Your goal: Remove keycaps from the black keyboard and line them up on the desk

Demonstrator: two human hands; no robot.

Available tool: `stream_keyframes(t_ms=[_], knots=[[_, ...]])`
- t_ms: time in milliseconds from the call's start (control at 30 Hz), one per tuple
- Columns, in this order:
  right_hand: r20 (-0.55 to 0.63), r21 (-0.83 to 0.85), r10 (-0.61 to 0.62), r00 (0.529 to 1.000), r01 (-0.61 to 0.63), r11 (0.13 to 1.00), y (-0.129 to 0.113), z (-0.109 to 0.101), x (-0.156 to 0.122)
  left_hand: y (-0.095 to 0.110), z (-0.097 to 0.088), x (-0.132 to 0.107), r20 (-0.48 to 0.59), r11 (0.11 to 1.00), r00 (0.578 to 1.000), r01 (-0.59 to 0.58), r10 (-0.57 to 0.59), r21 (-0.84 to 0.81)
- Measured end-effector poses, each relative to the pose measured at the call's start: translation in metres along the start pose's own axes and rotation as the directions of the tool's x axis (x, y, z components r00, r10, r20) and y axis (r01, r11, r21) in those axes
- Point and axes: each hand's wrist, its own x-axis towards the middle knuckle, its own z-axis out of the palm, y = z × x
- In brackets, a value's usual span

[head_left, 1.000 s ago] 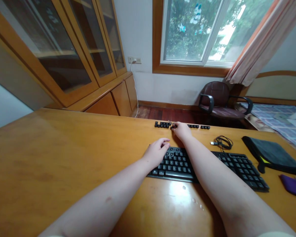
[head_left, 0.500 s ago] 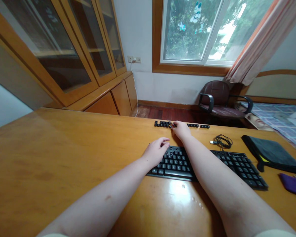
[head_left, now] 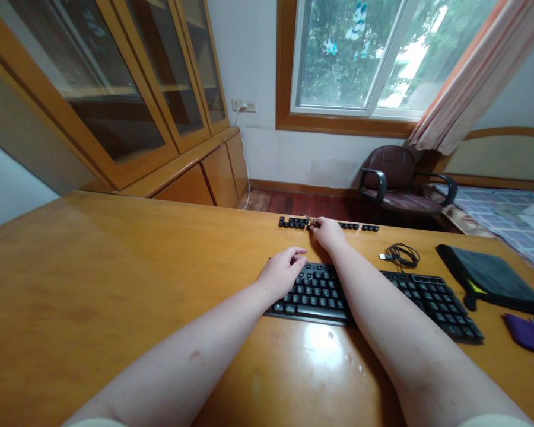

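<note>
A black keyboard (head_left: 409, 296) lies on the wooden desk (head_left: 115, 279). My left hand (head_left: 282, 271) rests on the keyboard's left end, its fingers curled down and pressing it. My right hand (head_left: 328, 233) reaches past the keyboard to a row of loose black keycaps (head_left: 293, 223) near the desk's far edge. Its fingers are pinched on a small thin tool (head_left: 310, 220) that touches the row. More keycaps (head_left: 360, 226) continue the row to the right of that hand.
A coiled black cable (head_left: 400, 255) lies behind the keyboard. A black pouch (head_left: 489, 277) and a purple item (head_left: 528, 333) sit at the desk's right. Beyond the desk are a brown office chair (head_left: 398, 184), wooden cabinets (head_left: 129, 107) and a window.
My right hand has shifted very slightly along the keycap row. My left hand stays on the keyboard.
</note>
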Motion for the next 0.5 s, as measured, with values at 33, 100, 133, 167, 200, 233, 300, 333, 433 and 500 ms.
stream_keyframes(t_ms=[33,100,133,167,200,233,300,333,433,500], knots=[[-0.004,-0.007,-0.003,1.0,0.003,1.0,-0.0002,0.0006,0.0004,0.0001,-0.0001,-0.0001,0.0,1.0,1.0,-0.004,0.004,0.003],[-0.011,-0.015,-0.014,1.0,0.013,1.0,-0.0005,0.0016,0.001,0.0011,-0.0004,-0.0002,0.001,1.0,1.0,-0.011,0.011,0.005],[-0.012,-0.015,-0.016,1.0,0.016,1.0,-0.0006,0.002,0.0012,0.0018,-0.0006,-0.0003,0.001,1.0,1.0,-0.01,0.01,0.005],[-0.015,-0.014,-0.016,1.0,0.015,1.0,-0.0006,0.0023,0.0014,0.0025,-0.0007,-0.0003,0.002,1.0,1.0,-0.008,0.008,0.004],[-0.018,-0.012,-0.014,1.0,0.013,1.0,-0.0007,0.0026,0.0016,0.0032,-0.0008,-0.0004,0.002,1.0,1.0,-0.005,0.005,0.003],[-0.02,-0.009,-0.011,1.0,0.011,1.0,-0.0008,0.0027,0.0017,0.0036,-0.0009,-0.0004,0.002,1.0,1.0,-0.001,0.001,0.002],[-0.021,-0.004,0.001,1.0,-0.001,1.0,-0.0009,0.0029,0.0022,0.0038,-0.0008,-0.0004,0.001,1.0,1.0,0.0,0.0,0.001],[-0.02,-0.003,0.006,1.0,-0.006,1.0,-0.001,0.003,0.0024,0.0035,-0.0007,-0.0003,0.0,1.0,1.0,-0.003,0.003,0.001],[-0.017,0.001,0.012,1.0,-0.012,1.0,-0.0008,0.0035,0.003,0.0022,-0.0007,0.0,0.005,1.0,1.0,-0.014,0.014,0.004],[-0.022,0.008,0.005,1.0,-0.004,1.0,-0.0004,0.0038,0.003,0.0015,-0.0009,0.0002,0.006,1.0,1.0,-0.016,0.016,0.011]])
